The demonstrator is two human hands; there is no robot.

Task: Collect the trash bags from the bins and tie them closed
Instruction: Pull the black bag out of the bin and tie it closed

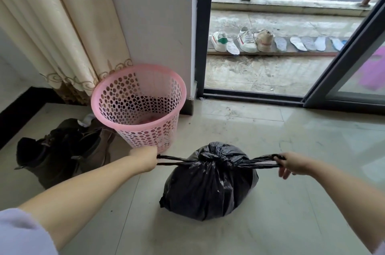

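Observation:
A full black trash bag (208, 184) sits on the tiled floor in front of me, its neck gathered into a knot (209, 155) on top. My left hand (145, 159) is closed on the bag's left handle strip, pulled taut to the left. My right hand (291, 164) grips the right handle strip, stretched out to the right. A pink perforated bin (164, 127) stands just behind my left hand, tilted toward me, with no liner in it.
Dark boots (54, 154) lie on the floor at the left, beside a cream curtain (62, 36). The sliding glass door (354, 71) is open onto a balcony with shoes (245, 41) and insoles in a row.

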